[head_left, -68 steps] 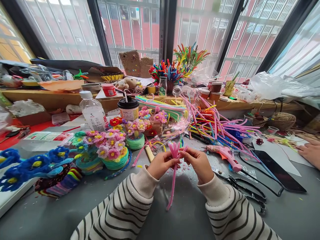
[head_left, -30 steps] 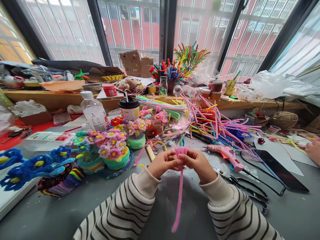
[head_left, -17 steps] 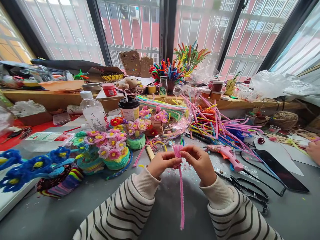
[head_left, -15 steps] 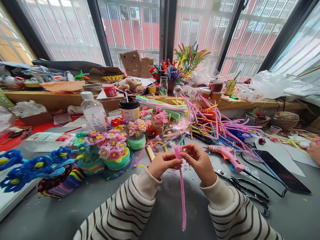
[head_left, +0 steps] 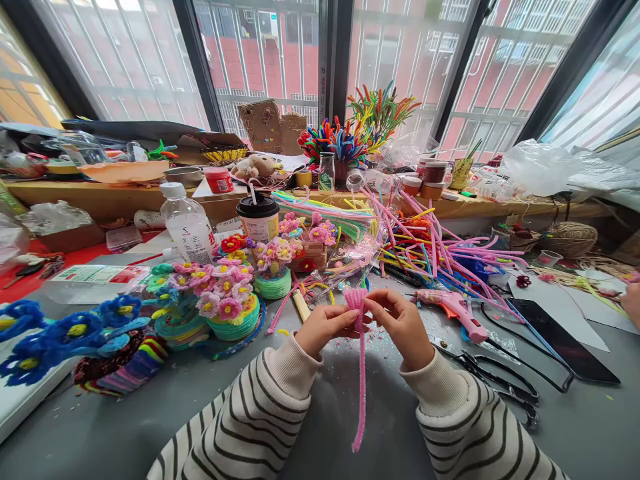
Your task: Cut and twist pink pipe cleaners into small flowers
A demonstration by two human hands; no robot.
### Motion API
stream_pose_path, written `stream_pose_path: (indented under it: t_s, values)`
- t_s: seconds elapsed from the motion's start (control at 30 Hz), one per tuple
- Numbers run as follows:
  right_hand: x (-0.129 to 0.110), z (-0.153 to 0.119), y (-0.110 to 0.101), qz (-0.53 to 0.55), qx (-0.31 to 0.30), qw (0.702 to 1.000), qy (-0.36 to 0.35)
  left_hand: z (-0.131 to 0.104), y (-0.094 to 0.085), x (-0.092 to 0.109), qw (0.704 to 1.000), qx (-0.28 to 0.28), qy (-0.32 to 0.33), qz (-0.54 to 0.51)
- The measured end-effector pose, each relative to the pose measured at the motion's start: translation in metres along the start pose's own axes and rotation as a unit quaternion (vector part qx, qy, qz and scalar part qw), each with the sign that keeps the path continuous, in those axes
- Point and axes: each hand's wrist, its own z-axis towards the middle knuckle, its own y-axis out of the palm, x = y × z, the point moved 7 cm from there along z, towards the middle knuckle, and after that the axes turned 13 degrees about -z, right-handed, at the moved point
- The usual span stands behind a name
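Between both hands, above the grey table, is a pink pipe cleaner (head_left: 363, 380) whose upper part is folded into a bunch of side-by-side loops. One straight end hangs down toward me. My left hand (head_left: 327, 327) is closed, pinching the bunch from the left with thumb and fingers. From the right, my right hand (head_left: 399, 327) pinches the bunch's edge between thumb and forefinger. Fingertips partly cover the lower part of the loops. Small pink scraps and glitter lie on the table behind the hands.
Potted pipe-cleaner flowers (head_left: 227, 293) and a blue-flower pot (head_left: 123, 357) stand left. Right are a pink glue gun (head_left: 457, 310), black-handled scissors (head_left: 500, 380) and a phone (head_left: 563, 340). Loose pipe cleaners (head_left: 445, 247), a bottle (head_left: 185, 223) and a lidded cup (head_left: 259, 217) stand behind. Another person's hand (head_left: 633, 303) shows far right.
The folded bunch has turned so its loops face me more and fan wider. The hanging end has swung slightly left. Both hands keep nearly the same place.
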Motion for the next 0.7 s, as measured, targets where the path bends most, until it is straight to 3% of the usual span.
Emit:
stream_pose_path:
  t_s: [0.33, 0.7]
  values:
    - [0.002, 0.0, 0.0, -0.094, 0.012, 0.995, -0.025, 0.002, -0.004, 0.002, 0.999, 0.012, 0.037, 0.021]
    - [0.008, -0.001, 0.012, 0.018, -0.055, 0.998, 0.028, 0.003, -0.003, 0.001, 0.999, -0.006, 0.034, 0.03]
